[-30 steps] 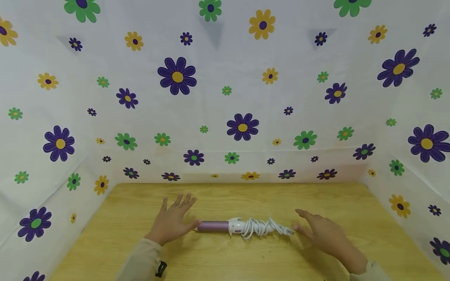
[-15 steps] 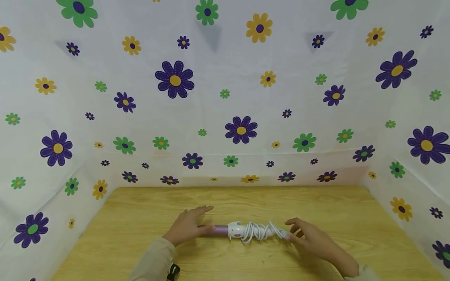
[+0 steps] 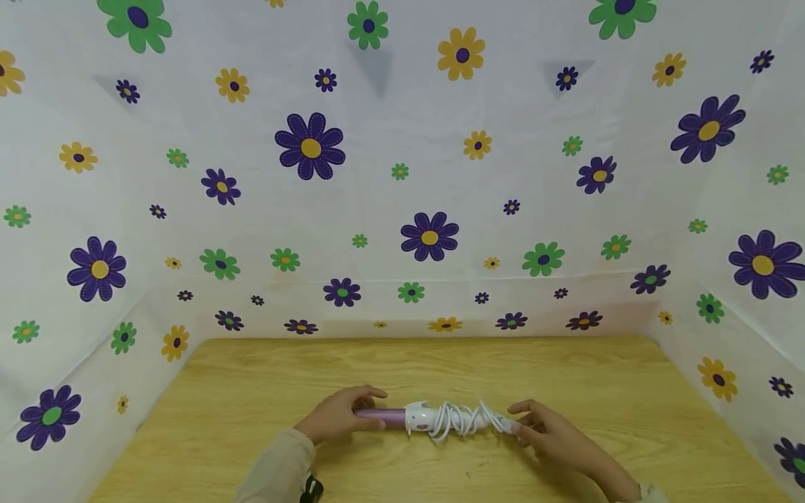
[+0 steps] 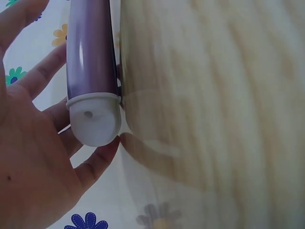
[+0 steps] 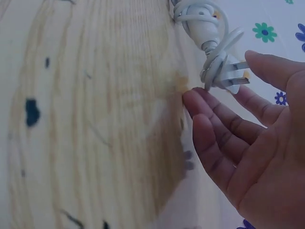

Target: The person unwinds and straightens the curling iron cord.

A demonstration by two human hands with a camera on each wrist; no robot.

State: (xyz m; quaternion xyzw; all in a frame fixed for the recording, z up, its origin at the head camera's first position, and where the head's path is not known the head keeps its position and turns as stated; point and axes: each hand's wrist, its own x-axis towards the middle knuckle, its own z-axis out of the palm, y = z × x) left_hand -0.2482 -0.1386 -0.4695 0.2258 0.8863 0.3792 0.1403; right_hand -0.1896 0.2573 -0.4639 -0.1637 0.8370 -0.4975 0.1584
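A curling iron [image 3: 393,418] with a purple barrel and white handle lies crosswise on the wooden table, its white cord [image 3: 464,420] wound around the handle. My left hand [image 3: 333,417] grips the barrel's left end, thumb on the near side and fingers on the far side. In the left wrist view the white tip [image 4: 96,121] shows beside the palm. At the other end, my right hand [image 3: 556,436] pinches the cord's plug. In the right wrist view the thumb meets the prongs of the plug [image 5: 228,74], with the fingers curled below.
A wooden table [image 3: 440,367] extends around the curling iron. White cloth [image 3: 377,195] with purple, green and yellow flowers encloses its back and both sides. Near the left sleeve a small black object [image 3: 312,489] shows at the bottom edge. Dark marks [image 5: 32,112] dot the tabletop.
Both hands have moved inward to the curling iron. The left fingers have gone from spread to curled around the barrel, and the right hand has come to the plug.
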